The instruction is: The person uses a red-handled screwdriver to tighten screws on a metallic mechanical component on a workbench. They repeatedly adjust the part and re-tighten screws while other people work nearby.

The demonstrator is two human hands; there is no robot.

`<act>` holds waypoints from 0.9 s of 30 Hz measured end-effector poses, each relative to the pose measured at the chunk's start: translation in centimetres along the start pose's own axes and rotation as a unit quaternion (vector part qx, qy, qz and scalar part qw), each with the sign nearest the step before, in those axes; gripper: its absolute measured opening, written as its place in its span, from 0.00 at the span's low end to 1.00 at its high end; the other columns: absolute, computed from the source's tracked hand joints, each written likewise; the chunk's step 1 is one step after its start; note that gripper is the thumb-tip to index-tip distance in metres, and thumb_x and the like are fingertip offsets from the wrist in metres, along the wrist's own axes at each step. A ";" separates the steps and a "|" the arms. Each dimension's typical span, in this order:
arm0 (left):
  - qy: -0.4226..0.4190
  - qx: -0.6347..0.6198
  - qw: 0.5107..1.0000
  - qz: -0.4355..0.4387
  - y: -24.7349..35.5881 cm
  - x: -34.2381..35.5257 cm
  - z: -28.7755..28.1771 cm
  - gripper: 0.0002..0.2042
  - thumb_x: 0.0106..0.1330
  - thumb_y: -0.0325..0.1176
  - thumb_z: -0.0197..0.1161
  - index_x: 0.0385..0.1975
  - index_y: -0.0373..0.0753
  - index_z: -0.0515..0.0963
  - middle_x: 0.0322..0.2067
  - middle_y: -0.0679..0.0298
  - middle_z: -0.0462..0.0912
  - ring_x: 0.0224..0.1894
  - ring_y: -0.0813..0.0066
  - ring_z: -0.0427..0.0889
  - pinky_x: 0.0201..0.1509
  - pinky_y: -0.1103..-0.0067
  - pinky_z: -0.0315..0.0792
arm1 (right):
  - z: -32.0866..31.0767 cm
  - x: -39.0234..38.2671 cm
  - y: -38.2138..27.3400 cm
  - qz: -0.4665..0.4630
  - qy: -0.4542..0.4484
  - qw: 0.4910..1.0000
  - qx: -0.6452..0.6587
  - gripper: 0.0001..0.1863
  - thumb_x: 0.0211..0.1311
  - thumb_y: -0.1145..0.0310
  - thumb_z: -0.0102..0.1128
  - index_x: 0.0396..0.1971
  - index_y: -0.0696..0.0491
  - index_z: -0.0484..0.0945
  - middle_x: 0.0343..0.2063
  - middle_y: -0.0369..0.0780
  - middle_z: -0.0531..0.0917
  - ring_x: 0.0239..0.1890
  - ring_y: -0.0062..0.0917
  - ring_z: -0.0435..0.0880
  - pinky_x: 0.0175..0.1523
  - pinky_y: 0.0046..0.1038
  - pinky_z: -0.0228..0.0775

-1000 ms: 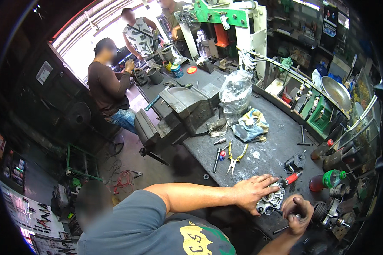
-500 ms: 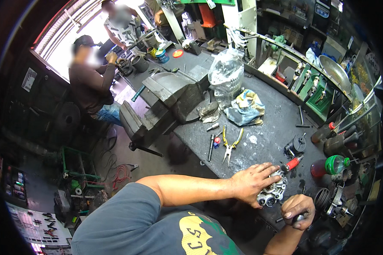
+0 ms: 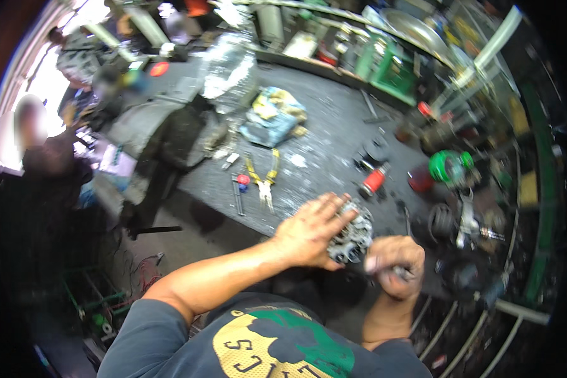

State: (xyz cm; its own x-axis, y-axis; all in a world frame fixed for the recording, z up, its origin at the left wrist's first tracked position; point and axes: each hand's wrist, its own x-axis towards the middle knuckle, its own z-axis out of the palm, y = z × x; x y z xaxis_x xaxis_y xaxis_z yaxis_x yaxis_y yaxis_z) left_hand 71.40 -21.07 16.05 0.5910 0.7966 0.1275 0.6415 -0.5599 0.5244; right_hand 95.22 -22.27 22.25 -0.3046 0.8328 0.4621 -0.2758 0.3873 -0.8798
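Note:
My left hand is wrapped over a silver-grey metal casting with round holes, at the bench's near edge. It holds the casting from the left, with the fingers across its top. Just right of the casting, my right hand is closed in a fist and blurred by motion. A small greyish end shows in that fist, but I cannot make out what thing it belongs to. Beyond the casting lies a red cylindrical tool, beside a dark round part.
Yellow-handled long-nose pliers lie left of my hands, near a dark rod. A bench vise, a crumpled rag and a clear plastic bag sit farther left. A green-topped bottle lies to the right.
The whole view has swung, so the bench and both hands appear farther left and higher. My left hand stays on the casting; my right fist stays beside it, now blurred.

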 end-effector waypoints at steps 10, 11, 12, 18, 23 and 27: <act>-0.013 0.011 1.000 0.012 0.2 0.7 -0.3 0.59 0.41 0.56 0.90 0.79 0.46 0.72 0.80 0.50 0.69 0.80 0.40 0.69 0.82 0.51 0.69 | -5.2 4.3 -0.3 0.127 -0.398 0.889 0.188 0.31 0.64 0.69 0.71 0.66 0.65 0.86 0.35 0.45 0.93 0.34 0.31 0.94 0.42 0.32 0.85; -0.027 0.004 1.000 0.004 0.7 0.8 -0.5 0.59 0.41 0.56 0.90 0.80 0.46 0.72 0.80 0.49 0.69 0.80 0.40 0.69 0.82 0.51 0.69 | -4.2 2.9 -0.5 0.077 -0.329 0.929 0.149 0.27 0.66 0.69 0.69 0.64 0.63 0.87 0.35 0.46 0.93 0.33 0.32 0.94 0.41 0.32 0.86; -0.024 0.021 0.999 -0.003 0.7 0.5 -0.3 0.59 0.41 0.57 0.90 0.80 0.47 0.71 0.80 0.49 0.69 0.81 0.40 0.69 0.82 0.51 0.69 | -3.1 2.2 -0.4 0.034 -0.263 0.958 0.105 0.23 0.69 0.70 0.68 0.62 0.62 0.89 0.35 0.47 0.93 0.33 0.33 0.94 0.40 0.33 0.86; -0.034 0.040 0.998 -0.017 1.1 0.6 -0.7 0.58 0.44 0.61 0.89 0.79 0.46 0.72 0.78 0.47 0.69 0.80 0.37 0.69 0.82 0.49 0.68 | 4.6 -2.4 0.1 -0.107 0.259 0.928 -0.245 0.12 0.71 0.75 0.65 0.50 0.56 0.91 0.35 0.43 0.88 0.32 0.35 0.86 0.43 0.35 0.81; -0.034 0.041 0.998 0.021 0.4 0.8 -0.7 0.57 0.41 0.61 0.89 0.76 0.43 0.76 0.79 0.46 0.67 0.80 0.35 0.68 0.84 0.50 0.67 | -5.1 4.0 -0.8 0.198 -0.368 0.889 0.188 0.26 0.65 0.73 0.73 0.64 0.59 0.89 0.32 0.42 0.89 0.33 0.33 0.88 0.46 0.35 0.82; 0.002 0.058 0.998 0.012 0.3 0.4 0.0 0.56 0.43 0.64 0.87 0.75 0.45 0.77 0.77 0.46 0.73 0.78 0.39 0.73 0.80 0.50 0.72 | -0.5 -0.5 0.0 -0.024 -0.097 0.994 -0.032 0.18 0.68 0.74 0.69 0.57 0.56 0.90 0.36 0.44 0.92 0.30 0.35 0.90 0.41 0.36 0.85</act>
State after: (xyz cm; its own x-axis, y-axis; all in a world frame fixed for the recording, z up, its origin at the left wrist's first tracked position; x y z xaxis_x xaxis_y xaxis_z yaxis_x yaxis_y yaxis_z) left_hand 71.85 -20.88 16.25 0.6047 0.7836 0.1426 0.6801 -0.6012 0.4196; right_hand 95.81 -22.52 21.95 -0.4638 0.7231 0.5118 -0.2375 0.4551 -0.8582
